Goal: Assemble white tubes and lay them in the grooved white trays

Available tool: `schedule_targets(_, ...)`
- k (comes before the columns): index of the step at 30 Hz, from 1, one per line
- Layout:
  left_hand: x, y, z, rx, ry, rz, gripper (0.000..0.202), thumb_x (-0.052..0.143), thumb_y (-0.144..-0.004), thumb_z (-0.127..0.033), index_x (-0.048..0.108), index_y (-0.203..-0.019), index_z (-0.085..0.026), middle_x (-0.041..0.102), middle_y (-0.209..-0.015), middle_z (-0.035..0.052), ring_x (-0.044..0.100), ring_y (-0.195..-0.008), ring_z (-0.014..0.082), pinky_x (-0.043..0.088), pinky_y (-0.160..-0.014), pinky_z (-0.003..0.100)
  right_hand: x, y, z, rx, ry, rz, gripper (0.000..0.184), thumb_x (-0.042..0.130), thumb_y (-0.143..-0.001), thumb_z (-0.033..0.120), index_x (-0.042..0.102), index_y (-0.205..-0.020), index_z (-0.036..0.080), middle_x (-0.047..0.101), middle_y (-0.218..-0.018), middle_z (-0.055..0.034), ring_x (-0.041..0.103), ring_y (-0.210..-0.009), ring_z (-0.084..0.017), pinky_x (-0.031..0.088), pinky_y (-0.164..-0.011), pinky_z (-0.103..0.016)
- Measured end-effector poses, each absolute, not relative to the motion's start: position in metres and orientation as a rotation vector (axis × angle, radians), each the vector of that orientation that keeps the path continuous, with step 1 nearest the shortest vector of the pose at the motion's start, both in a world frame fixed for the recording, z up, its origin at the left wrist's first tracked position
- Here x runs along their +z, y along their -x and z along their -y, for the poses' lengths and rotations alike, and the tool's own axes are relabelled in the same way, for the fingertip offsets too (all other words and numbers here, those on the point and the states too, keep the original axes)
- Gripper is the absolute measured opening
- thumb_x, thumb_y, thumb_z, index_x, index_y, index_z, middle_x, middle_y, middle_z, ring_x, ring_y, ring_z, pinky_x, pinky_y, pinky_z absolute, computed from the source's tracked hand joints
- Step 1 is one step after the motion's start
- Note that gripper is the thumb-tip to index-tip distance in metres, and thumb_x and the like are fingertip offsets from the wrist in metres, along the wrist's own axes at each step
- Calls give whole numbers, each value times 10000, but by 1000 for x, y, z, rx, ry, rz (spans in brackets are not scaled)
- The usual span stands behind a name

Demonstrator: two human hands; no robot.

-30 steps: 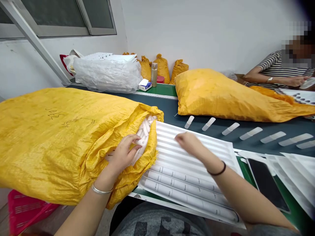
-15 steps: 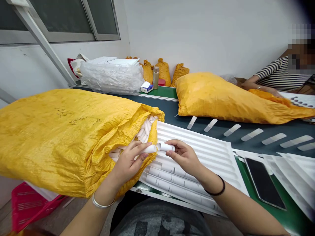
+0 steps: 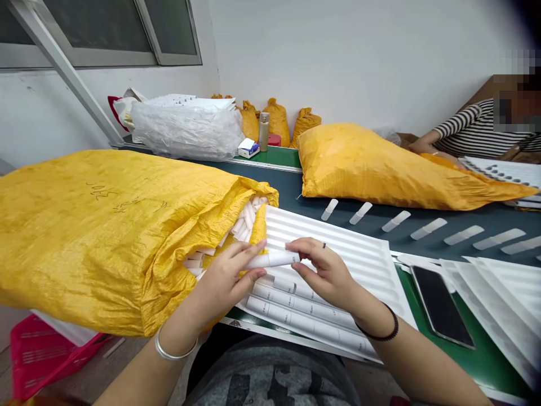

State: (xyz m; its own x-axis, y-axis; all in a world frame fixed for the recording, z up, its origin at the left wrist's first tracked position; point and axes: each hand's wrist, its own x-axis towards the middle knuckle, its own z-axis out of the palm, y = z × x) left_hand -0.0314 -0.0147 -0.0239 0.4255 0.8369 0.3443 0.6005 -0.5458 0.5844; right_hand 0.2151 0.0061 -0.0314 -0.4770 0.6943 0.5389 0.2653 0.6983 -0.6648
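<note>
On your left, the big yellow sack (image 3: pixel 97 237) fills much of the table, its open mouth crowding the left end of the ribbed tray (image 3: pixel 338 243) in front of you. White tubes (image 3: pixel 245 221) show loose in that mouth. Printed tubes (image 3: pixel 306 321) lie in rows in the tray's grooves nearest you. Just right of the tray lie a phone (image 3: pixel 442 305) and, beyond it, overlapping pale trays (image 3: pixel 494 304), so that side is tight. Ahead, a line of translucent pieces (image 3: pixel 429 228) lies spaced out on the dark belt (image 3: pixel 291 194), with an orange sack (image 3: pixel 372 169) behind them. Farther back are a plastic-wrapped bundle (image 3: pixel 181 129), a small box (image 3: pixel 248 148) and a bottle (image 3: pixel 264 132). A co-worker's striped sleeve (image 3: pixel 462 119) shows at the far right.

Your hands face each other low over the tray's left part, both forearms reaching up from the bottom edge. Your left hand (image 3: pixel 226 277) pinches a plain tube (image 3: pixel 258 261) between thumb and fingers, beside the sack's mouth. Your right hand (image 3: pixel 327 273), fingers curled and thumb below, grips the outer end of a printed tube (image 3: pixel 281 259). The two tubes meet end to end, nearly level, between your hands.
</note>
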Motion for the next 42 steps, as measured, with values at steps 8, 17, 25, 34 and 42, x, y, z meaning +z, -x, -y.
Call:
schedule_targets(8, -28, 39, 13, 975, -2031, -1289, 290, 561, -894, -349, 659, -1132, -216, 716, -925, 28, 647, -757, 154, 509, -690, 254, -37, -217, -8, 707, 896, 1898, 214, 569, -904, 248, 595, -1117, 249, 630, -940, -55, 561, -796, -167, 487, -733, -319)
schedule_targets(17, -23, 32, 19, 1156, -2375, -1224, 307, 566, -891, -188, 599, -1196, -199, 693, -1057, 59, 640, -971, 171, 502, -881, 280, -34, -219, -7, 1066, 1002, 1668, 256, 620, -872, 370, 653, -1059, 198, 615, -786, -27, 609, -694, -141, 531, -642, -274)
schedule_targets(25, -27, 26, 20, 1278, -2631, -1152, 405, 551, -885, -117, 542, -1274, -229, 668, -1038, 61, 624, -927, 166, 513, -863, 295, -31, -215, -8, 1257, 987, 1649, 294, 612, -870, 401, 636, -1048, 168, 642, -786, -35, 635, -662, -139, 549, -607, -264)
schedule_targets(34, -39, 13, 32, 1181, -2402, -1186, 309, 519, -902, -173, 567, -1206, -190, 691, -1027, 89, 644, -956, 193, 525, -861, 309, -34, -214, 3, 582, 847, 2258, 335, 534, -924, 242, 535, -1259, 245, 672, -1063, -87, 639, -944, -195, 514, -827, -325)
schedule_targets(42, -74, 58, -5, 626, -2258, -1873, 400, 453, -902, -283, 536, -1235, -79, 623, -1164, 209, 591, -1091, 311, 462, -936, 453, -59, -217, -103, 235, 1706, 2221, 249, 585, -828, 275, 629, -1045, 160, 641, -982, -124, 596, -944, -259, 446, -844, -335)
